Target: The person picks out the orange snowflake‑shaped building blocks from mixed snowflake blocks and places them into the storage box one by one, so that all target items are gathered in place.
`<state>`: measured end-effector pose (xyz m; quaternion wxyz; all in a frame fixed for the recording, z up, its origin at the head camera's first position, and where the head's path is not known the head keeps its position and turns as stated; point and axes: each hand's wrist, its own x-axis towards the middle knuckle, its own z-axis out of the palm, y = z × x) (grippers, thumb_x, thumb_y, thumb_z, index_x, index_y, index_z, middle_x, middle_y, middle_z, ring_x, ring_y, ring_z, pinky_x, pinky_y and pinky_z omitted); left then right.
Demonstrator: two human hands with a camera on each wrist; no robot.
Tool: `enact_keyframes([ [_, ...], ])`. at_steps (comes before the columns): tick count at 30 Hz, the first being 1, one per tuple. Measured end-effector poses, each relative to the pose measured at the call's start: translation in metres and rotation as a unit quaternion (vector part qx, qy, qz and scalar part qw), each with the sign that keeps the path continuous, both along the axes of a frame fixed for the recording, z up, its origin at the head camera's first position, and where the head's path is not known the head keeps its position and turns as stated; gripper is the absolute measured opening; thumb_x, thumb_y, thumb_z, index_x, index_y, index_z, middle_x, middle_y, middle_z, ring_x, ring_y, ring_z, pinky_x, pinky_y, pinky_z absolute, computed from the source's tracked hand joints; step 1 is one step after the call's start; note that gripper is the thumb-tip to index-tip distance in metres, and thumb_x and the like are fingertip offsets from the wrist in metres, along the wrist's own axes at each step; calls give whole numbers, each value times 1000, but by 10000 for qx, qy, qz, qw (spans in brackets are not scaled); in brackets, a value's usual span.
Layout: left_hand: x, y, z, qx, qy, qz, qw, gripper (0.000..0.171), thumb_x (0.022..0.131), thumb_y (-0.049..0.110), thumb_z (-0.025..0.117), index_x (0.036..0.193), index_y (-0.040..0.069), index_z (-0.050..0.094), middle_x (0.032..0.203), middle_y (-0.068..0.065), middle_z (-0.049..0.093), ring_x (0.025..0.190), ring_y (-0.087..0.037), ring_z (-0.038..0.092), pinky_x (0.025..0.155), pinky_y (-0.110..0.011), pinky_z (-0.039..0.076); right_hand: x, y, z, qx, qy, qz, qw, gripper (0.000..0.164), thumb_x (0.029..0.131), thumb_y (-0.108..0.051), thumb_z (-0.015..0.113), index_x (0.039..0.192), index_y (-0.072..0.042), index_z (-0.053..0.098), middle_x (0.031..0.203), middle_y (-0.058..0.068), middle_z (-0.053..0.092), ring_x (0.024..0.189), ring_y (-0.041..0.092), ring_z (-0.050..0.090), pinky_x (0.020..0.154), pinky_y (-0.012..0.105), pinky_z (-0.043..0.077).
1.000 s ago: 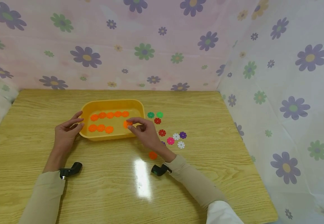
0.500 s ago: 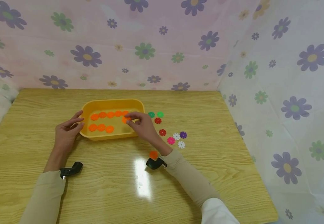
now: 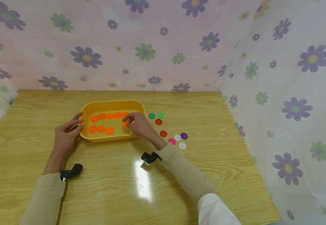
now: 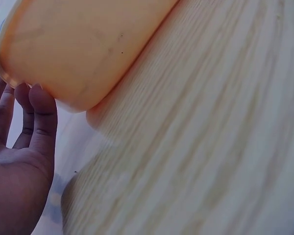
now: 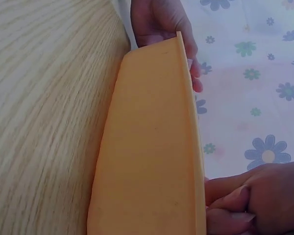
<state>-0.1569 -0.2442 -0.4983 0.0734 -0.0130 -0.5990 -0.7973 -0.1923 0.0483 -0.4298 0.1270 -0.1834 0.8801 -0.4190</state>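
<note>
A yellow plastic tray (image 3: 115, 138) stands on the wooden table. My left hand (image 3: 65, 134) grips its left end, fingertips and thumb at the rim; the left wrist view shows these fingers against the end wall. Inside the tray, several orange notched discs (image 3: 102, 116) form a back row, and three more orange discs (image 3: 101, 128) lie at the front left. My right hand (image 3: 140, 125) reaches over the tray's right part, pinching an orange disc (image 3: 124, 124) between thumb and fingers. In the right wrist view the tray wall hides that disc.
Right of the tray lie loose notched discs: green discs (image 3: 152, 116), red discs (image 3: 163, 134), white discs (image 3: 182, 146), a purple disc (image 3: 184, 136) and a pink disc (image 3: 172, 142). The right wrist camera (image 3: 149, 157) mostly covers another orange disc. Flowered cloth (image 3: 157, 72) hangs behind the table.
My right hand has shifted slightly left and away from me inside the tray, carrying the orange disc. Its wrist camera now overlaps the orange disc on the table. My left hand stays at the rim.
</note>
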Motion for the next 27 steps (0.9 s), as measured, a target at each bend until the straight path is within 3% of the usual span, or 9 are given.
enact_keyframes([
  [5, 0, 0, 1, 32, 81, -78, 9999, 26, 93, -6, 68, 118, -13, 69, 134, 9, 67, 134, -2, 53, 95, -12, 49, -8, -9, -3, 593, -278, 159, 9977, 25, 99, 1, 56, 113, -7, 75, 111, 10, 69, 92, 19, 61, 69, 19, 44],
  [13, 0, -1, 0, -94, 62, -49, 9999, 26, 93, -5, 69, 118, -13, 69, 134, 9, 67, 136, -2, 51, 96, -9, 48, -17, -15, -5, 884, -856, 413, 9915, 27, 101, -2, 52, 114, -9, 74, 97, 5, 66, 63, 13, 42, 59, 21, 39],
  [23, 1, -2, 1, 75, 200, -180, 9996, 25, 94, -7, 67, 118, -14, 68, 135, 8, 67, 133, -1, 53, 95, -13, 50, -21, -19, -12, 461, -1388, 561, 9876, 17, 96, -3, 67, 112, -6, 73, 89, 3, 71, 71, 14, 61, 65, 21, 51],
  [27, 1, -2, 0, -38, 190, -146, 9997, 25, 94, -6, 67, 117, -13, 69, 134, 9, 67, 134, 0, 52, 96, -10, 48, -22, -20, -17, 354, -1410, 622, 9874, 16, 96, -5, 67, 111, -5, 71, 81, 3, 70, 64, 14, 56, 62, 22, 48],
])
